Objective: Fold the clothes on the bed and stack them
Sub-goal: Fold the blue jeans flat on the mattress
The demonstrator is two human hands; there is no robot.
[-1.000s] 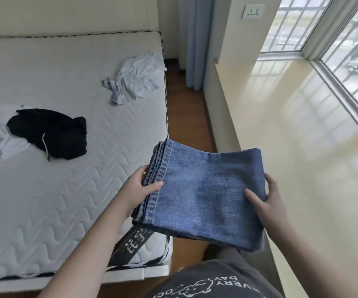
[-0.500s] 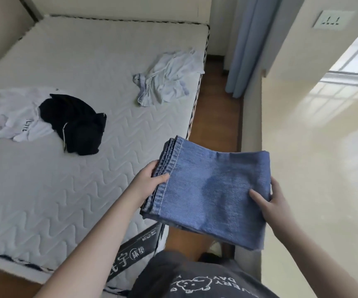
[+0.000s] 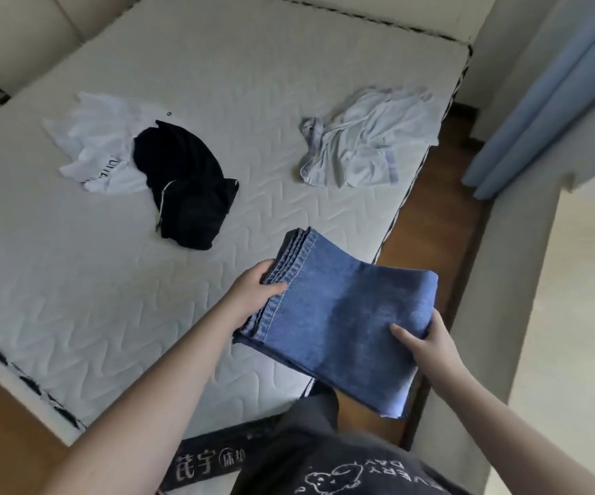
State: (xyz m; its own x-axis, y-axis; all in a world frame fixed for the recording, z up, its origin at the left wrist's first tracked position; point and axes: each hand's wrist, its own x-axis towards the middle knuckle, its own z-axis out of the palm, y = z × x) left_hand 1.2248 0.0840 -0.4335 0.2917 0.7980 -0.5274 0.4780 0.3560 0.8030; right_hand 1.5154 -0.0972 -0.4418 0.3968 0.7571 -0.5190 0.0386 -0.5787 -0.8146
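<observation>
I hold a folded pair of blue jeans [image 3: 339, 316] in the air over the near right corner of the white mattress [image 3: 110, 309]. My left hand [image 3: 253, 291] grips the hemmed edge of the jeans, thumb on top. My right hand [image 3: 428, 344] grips the opposite side, thumb on top and fingers underneath. Three unfolded garments lie on the mattress: a black garment [image 3: 189, 187] partly over a white T-shirt [image 3: 99, 151] at the left, and a crumpled pale blue garment [image 3: 360, 144] near the right edge.
A strip of wooden floor [image 3: 435, 209] runs between the mattress and a cream ledge [image 3: 557, 316] on the right. A blue curtain [image 3: 553, 94] hangs at the upper right. A dark label [image 3: 210, 462] hangs at the mattress's near corner.
The view has swung left and down toward the bed, showing more of the mattress. The folded jeans, held in both hands, have moved left from above the floor gap to above the mattress corner.
</observation>
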